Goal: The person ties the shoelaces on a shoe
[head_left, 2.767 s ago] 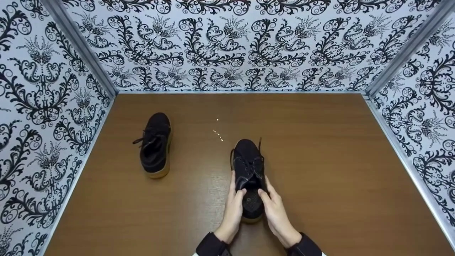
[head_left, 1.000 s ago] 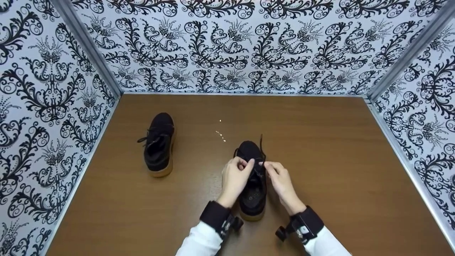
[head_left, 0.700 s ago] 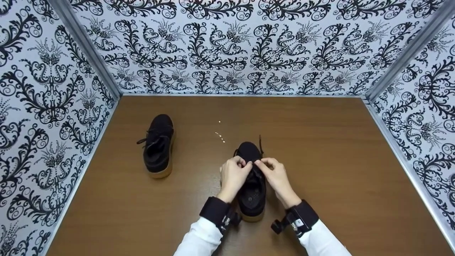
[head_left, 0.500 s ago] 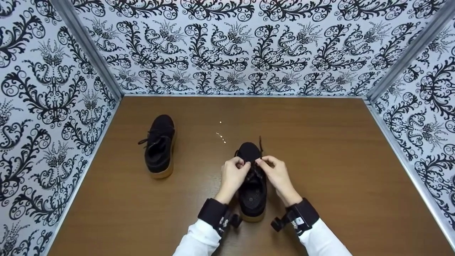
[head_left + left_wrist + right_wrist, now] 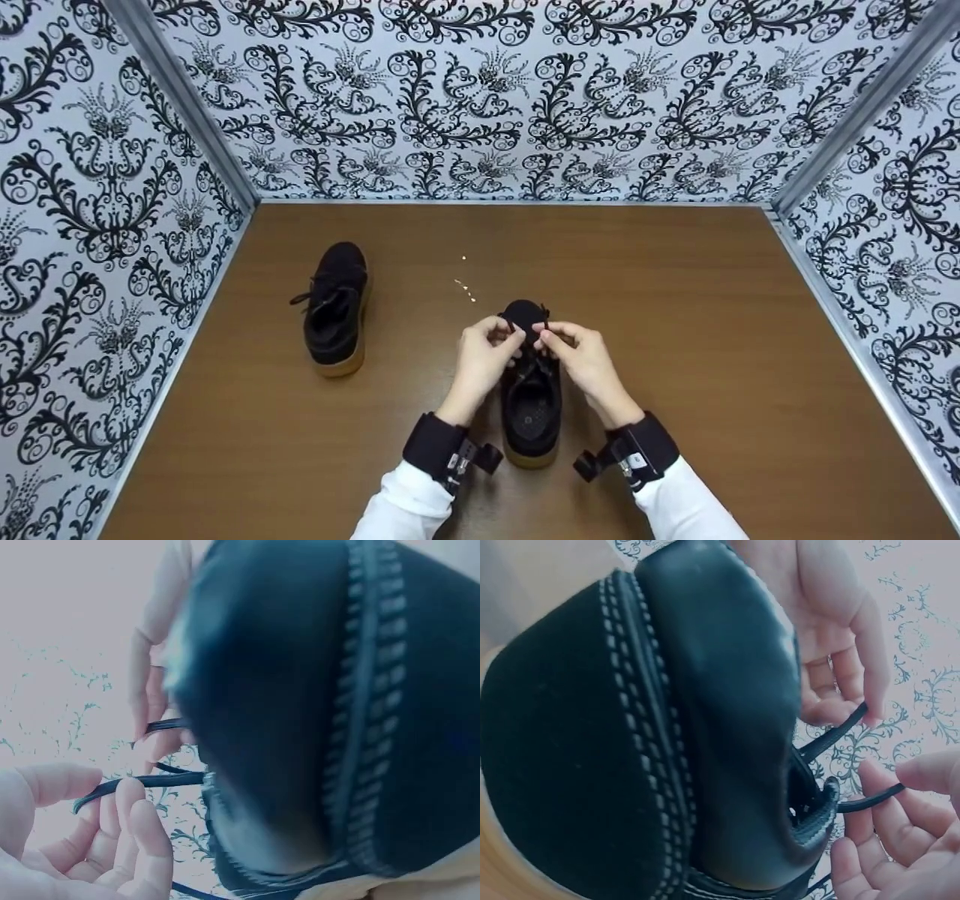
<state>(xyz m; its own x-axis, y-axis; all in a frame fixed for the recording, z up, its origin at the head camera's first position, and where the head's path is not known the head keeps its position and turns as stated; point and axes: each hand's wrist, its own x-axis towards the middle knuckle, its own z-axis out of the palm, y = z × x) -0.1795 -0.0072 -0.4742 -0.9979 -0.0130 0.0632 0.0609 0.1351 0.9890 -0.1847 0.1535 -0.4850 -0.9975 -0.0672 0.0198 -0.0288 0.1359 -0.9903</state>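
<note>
Count two hands, left hand [image 5: 480, 364] and right hand [image 5: 589, 367], each pinching one lace end [image 5: 161, 781]. Count two dark shoes: near shoe [image 5: 531, 424] beneath the grip, far shoe [image 5: 334, 311] well to its left. Count two black wristbands [image 5: 431, 448] behind it and three patterned walls [image 5: 480, 97], one beyond, one either side.

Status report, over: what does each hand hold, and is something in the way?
Left hand pinching left lace end; right hand pinching right lace end. Near shoe upright on table, toe pointing away. No obstruction seen; second shoe stands apart, left side.

Left hand [image 5: 478, 358] and right hand [image 5: 589, 361] moved from shoe opening [image 5: 531, 405] to laces [image 5: 176, 780].
</note>
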